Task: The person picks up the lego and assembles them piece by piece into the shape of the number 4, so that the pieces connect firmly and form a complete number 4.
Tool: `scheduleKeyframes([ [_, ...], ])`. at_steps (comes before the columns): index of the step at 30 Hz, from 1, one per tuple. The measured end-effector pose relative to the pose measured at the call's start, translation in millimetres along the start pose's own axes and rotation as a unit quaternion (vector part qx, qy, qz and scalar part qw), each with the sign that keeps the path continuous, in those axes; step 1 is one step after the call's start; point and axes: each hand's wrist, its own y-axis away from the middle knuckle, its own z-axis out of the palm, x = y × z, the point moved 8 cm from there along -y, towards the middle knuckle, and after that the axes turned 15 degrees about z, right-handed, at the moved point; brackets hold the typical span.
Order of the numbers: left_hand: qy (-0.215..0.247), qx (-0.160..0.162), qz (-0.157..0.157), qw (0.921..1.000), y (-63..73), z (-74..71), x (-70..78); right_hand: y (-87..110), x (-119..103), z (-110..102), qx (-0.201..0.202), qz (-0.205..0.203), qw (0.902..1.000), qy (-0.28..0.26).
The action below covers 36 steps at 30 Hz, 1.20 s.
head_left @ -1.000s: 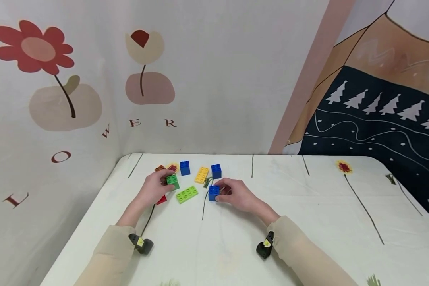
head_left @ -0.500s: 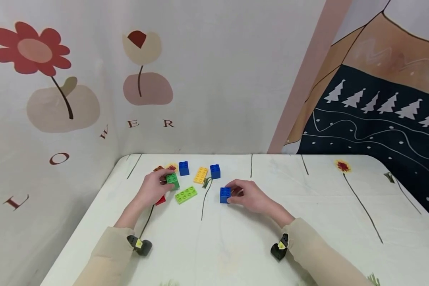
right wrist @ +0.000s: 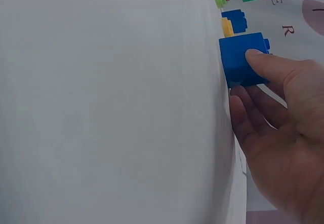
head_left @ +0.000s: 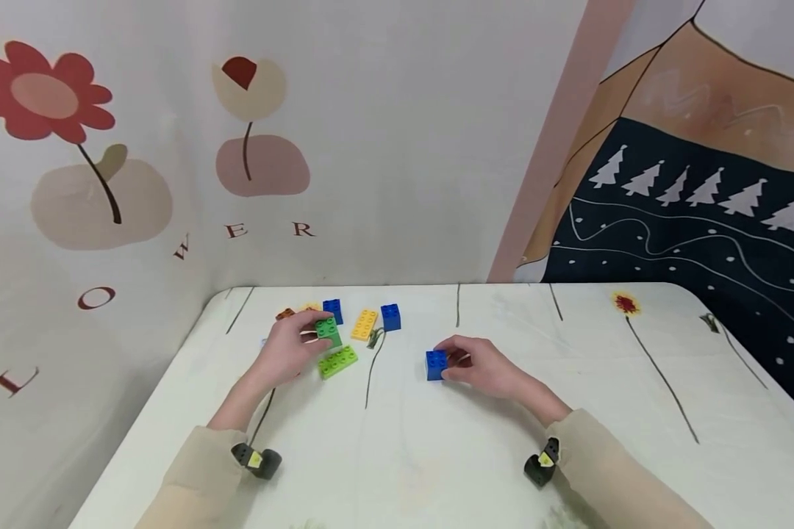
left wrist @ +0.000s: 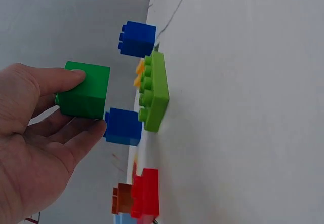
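a: change on the table (head_left: 397,455)?
b: the right hand (head_left: 488,369) has drawn away from the left hand (head_left: 290,348), pinching a blue brick (head_left: 436,366) before the far edge's middle; the left pinches a green brick (head_left: 328,333) (raised), nearer the far-left corner.
a: meaning?
b: blue now sits apart.

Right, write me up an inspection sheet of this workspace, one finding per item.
Surface: white table cover, printed with flowers and stems.
Job's things: green brick, lifted off the surface; blue brick, contact with the surface unclear.
Clutter: loose lime brick, yellow brick, second blue brick, third blue brick, red brick, orange-brown brick.
Hands: left hand pinches the green brick; right hand pinches the blue brick.
Cables: nothing seen.
Surroundings: pale backdrop with flowers and letters; dark panel with white trees.
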Motion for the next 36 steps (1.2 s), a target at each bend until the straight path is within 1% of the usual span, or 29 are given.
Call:
scheduleKeyframes([
  [9, 0.01, -0.012, 0.007, 0.9999, -3.2, 10.8, 19.9, 9.0, 6.7, -7.1, -0.014, 0.0, 0.9999, -0.007],
  [16, 0.013, -0.033, 0.013, 0.9993, -8.2, 23.6, 34.3, 11.2, 10.5, -9.7, -0.024, 0.007, 0.9994, -0.022],
  [20, 0.017, -0.036, 0.029, 0.9988, -11.9, 27.9, 42.7, 10.7, 12.3, -9.3, -0.028, 0.009, 0.9992, -0.026],
  [23, 0.031, -0.036, 0.053, 0.9975, -16.5, 31.7, 52.0, 10.2, 13.1, -9.6, -0.028, 0.01, 0.9992, -0.028],
  [28, 0.049, -0.045, 0.066, 0.9956, -23.8, 44.6, 66.9, 9.5, 13.7, -9.7, -0.025, 0.012, 0.9989, -0.038],
  [31, 0.051, -0.053, 0.061, 0.9954, -26.6, 53.4, 71.9, 8.6, 14.6, -8.9, -0.026, 0.014, 0.9987, -0.042],
  [36, 0.069, -0.062, 0.068, 0.9934, -30.6, 69.5, 79.6, 6.3, 17.4, -8.2, -0.028, 0.03, 0.998, -0.047],
])
